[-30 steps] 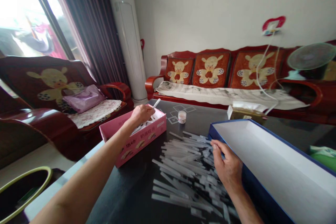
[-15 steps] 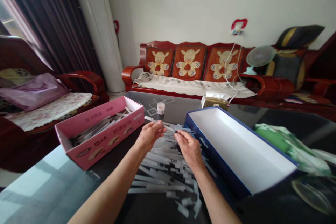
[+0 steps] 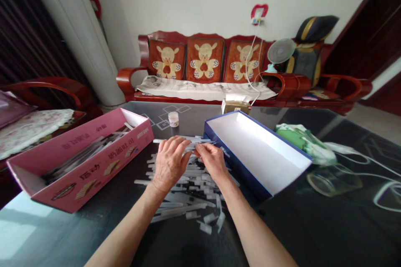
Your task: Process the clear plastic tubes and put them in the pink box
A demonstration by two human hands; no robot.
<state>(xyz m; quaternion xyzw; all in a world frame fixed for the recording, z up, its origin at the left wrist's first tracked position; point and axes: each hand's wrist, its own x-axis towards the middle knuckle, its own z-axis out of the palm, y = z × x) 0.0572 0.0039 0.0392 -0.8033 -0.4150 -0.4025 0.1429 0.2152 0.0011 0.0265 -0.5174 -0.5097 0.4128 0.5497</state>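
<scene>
My left hand [image 3: 171, 160] is over the far part of a heap of white plastic pen parts [image 3: 188, 206], its back facing up and fingers bent. A slim white pen barrel [image 3: 157, 141] sticks out on its left side, apparently held beneath the fingers. Just right of it, my right hand [image 3: 211, 158] pinches with thumb and forefinger at a small pale piece, mostly hidden by the fingertips. The fingertips of both hands nearly meet. Loose barrels and short caps with clips lie below the hands on the dark tabletop [image 3: 175, 246].
A pink box [image 3: 103, 162] with many pen parts inside stands left. To the right is a blue box [image 3: 250, 154] with a white inside. A small white jar [image 3: 173, 119], a tissue box [image 3: 236, 105], a green-white packet [image 3: 305, 142] and a glass dish [image 3: 333, 181] are around.
The view has swung right, shifting things leftward. My left hand has turned palm down and its fingers now cover more of the barrel. My right hand has come closer to it.
</scene>
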